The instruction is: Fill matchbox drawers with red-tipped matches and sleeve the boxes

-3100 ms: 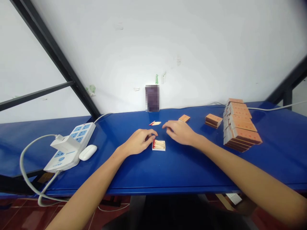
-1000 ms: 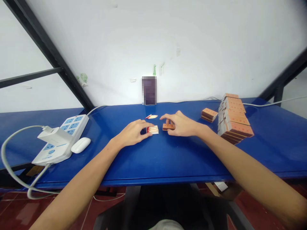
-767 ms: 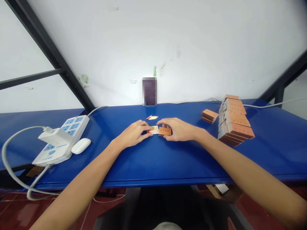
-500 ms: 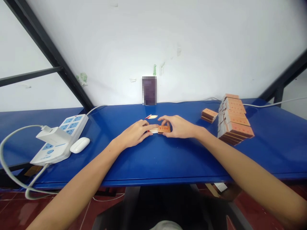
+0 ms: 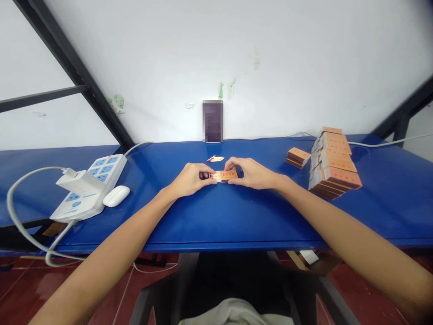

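An orange matchbox (image 5: pixel 229 175) lies at the middle of the blue table, its tray partly slid out to the left with red-tipped matches (image 5: pixel 215 175) showing in it. My right hand (image 5: pixel 244 173) grips the box sleeve between thumb and fingers from the right. At the tray's left end, my left hand (image 5: pixel 194 179) pinches the tray edges with thumb and fingers. A small pile of loose matches (image 5: pixel 216 159) rests just behind the box.
Stacked matchboxes (image 5: pixel 338 167) stand at the right, with a smaller stack (image 5: pixel 297 156) beside them. A power strip (image 5: pixel 98 180) with a plugged charger and a white case (image 5: pixel 117 196) sit at the left. A dark pixelated panel (image 5: pixel 213 121) stands at the wall.
My left fingers have moved from over the matches to the tray's left end, and red match heads now show. The whole view has shifted slightly.
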Tool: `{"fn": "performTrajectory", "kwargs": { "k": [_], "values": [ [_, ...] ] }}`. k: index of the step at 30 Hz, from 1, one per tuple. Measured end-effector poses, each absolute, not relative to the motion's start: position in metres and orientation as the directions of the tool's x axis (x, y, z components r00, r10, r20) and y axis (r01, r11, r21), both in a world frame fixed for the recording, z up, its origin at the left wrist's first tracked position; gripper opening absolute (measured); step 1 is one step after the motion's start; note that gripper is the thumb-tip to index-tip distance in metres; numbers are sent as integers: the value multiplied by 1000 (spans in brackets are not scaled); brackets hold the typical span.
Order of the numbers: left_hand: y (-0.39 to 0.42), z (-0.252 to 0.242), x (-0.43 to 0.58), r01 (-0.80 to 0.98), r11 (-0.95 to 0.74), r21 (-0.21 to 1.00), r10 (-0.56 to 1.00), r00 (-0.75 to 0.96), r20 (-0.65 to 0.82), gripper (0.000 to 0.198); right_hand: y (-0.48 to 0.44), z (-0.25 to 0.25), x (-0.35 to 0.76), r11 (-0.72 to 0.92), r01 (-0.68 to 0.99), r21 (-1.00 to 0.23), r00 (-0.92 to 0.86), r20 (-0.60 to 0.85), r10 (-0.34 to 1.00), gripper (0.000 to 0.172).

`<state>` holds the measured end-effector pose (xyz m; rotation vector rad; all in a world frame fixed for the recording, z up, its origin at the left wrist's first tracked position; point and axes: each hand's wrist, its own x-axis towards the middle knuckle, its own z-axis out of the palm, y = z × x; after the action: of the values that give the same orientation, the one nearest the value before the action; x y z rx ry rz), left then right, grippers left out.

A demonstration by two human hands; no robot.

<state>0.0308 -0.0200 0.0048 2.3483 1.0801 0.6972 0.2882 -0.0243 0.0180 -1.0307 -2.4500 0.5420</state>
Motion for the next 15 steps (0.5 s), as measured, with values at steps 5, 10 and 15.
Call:
{"fn": "performTrajectory", "kwargs": {
  "k": [5, 10, 15],
  "values": [
    [-24, 4, 37, 489, -537, 687, 805, 541, 244, 39, -29, 18, 280, 661, 558, -501, -644, 241, 726, 27],
    [-25, 1, 39, 386, -526, 757, 793, 544, 274, 54, -29, 13, 277, 675, 547, -494, -650, 256, 715, 24],
    [-23, -2, 39, 345, -526, 777, 778, 564, 276, 51, -29, 9, 276, 693, 522, -498, -665, 271, 696, 28]
  ]
}}
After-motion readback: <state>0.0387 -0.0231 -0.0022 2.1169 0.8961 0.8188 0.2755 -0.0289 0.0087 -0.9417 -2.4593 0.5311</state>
